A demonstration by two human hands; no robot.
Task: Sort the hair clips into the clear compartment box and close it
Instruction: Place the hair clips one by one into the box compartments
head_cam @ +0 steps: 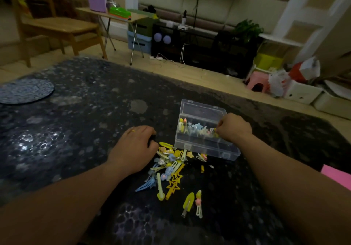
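Note:
A clear compartment box [226,150] stands open on the dark mat, its lid [201,108] tilted up at the back. Several pastel clips [198,129] lie in its rear compartments. A heap of loose hair clips [171,167] in yellow, blue and pink spreads in front of the box's left corner. My left hand [135,147] rests knuckles-up at the heap's upper left edge, fingers curled down over something dark I cannot make out. My right hand [234,127] hovers over the box's right side and pinches a small yellow clip [215,130] above a rear compartment.
The dark speckled mat [76,131] covers the floor around me. A round blue mat [24,91] lies at far left. A pink sheet [336,176] pokes in at the right edge. Beyond are a pink stool [259,82], white boxes, a dark cabinet and a folding table.

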